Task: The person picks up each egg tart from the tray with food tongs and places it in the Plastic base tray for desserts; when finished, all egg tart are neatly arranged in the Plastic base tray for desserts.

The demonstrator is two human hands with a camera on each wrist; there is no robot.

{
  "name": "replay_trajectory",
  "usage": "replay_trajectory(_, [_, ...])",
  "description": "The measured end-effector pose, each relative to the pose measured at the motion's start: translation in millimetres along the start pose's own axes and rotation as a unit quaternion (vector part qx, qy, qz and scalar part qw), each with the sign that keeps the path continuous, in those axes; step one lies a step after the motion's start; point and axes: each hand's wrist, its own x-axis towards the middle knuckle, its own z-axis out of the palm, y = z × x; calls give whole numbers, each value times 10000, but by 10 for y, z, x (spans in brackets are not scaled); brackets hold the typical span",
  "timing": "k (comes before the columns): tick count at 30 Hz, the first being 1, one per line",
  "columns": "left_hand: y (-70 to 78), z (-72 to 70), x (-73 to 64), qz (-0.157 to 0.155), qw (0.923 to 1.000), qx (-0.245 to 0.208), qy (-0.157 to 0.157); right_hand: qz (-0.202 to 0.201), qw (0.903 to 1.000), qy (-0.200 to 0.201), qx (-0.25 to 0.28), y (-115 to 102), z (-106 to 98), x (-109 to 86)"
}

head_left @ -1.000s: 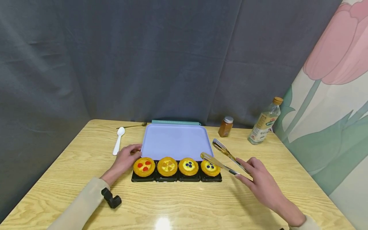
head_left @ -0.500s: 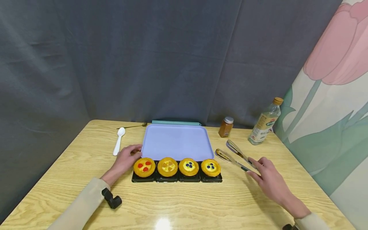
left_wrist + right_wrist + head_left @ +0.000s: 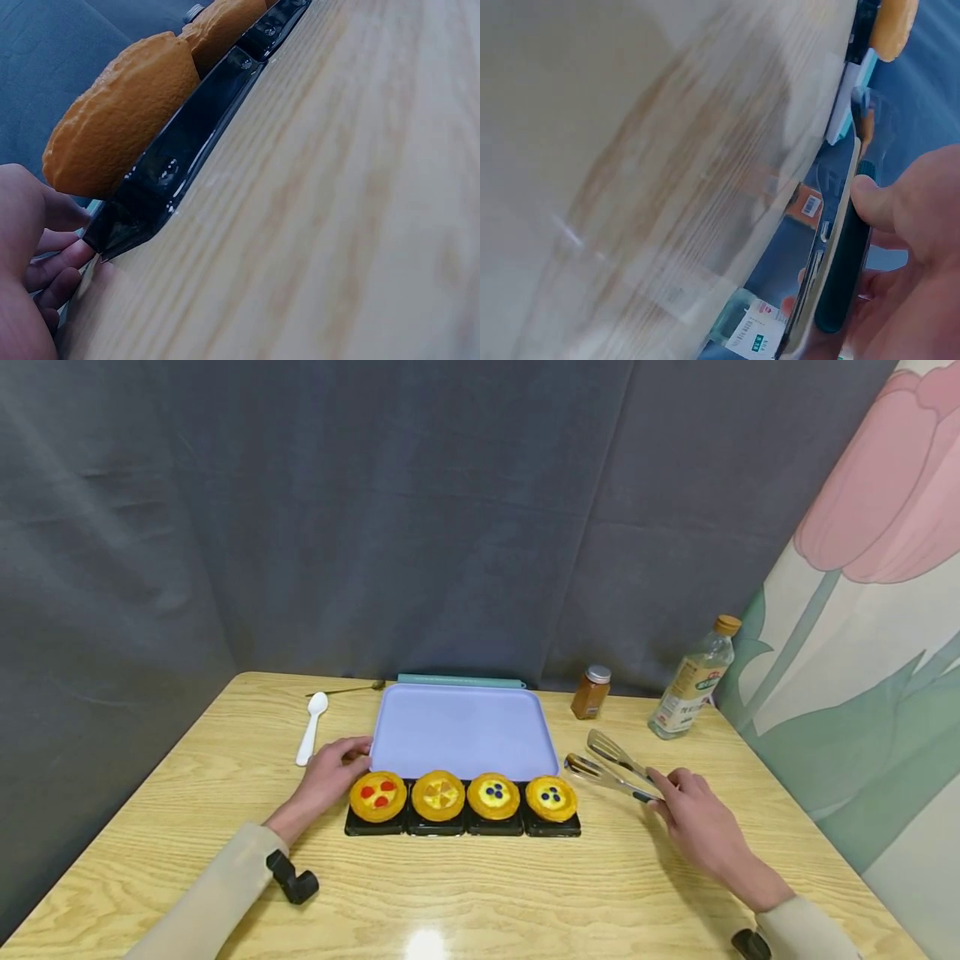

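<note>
My right hand (image 3: 697, 818) holds metal serving tongs (image 3: 617, 782) with dark grips, thumb on one arm in the right wrist view. Their ends stand apart, right of the tarts, with nothing between them. My left hand (image 3: 333, 779) rests at the near left corner of a lilac tray (image 3: 461, 727). In the left wrist view its fingers touch the corner of a black plastic tray (image 3: 195, 120). That black tray bears a row of tarts: one with red pieces (image 3: 378, 796), one with tan wedges (image 3: 438, 796), and two with blue berries, a middle one (image 3: 492, 796) and a rightmost one (image 3: 551, 799).
A white spoon (image 3: 310, 731) lies left of the lilac tray. Behind the tray are a long teal object (image 3: 461, 680) and a thin dark stick-like tool (image 3: 345, 688). A small brown jar (image 3: 590, 693) and a glass bottle (image 3: 691, 685) stand at the back right.
My right hand has drawn the tongs rightward from over the rightmost tart, which stays in the black tray. The tongs' ends have come a little closer together. My left hand has stayed in place.
</note>
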Motion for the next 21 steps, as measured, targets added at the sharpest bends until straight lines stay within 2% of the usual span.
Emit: replay_trajectory(21, [-1, -1, -3, -34, 10000, -32, 10, 28, 9981, -547, -276, 109, 144, 110])
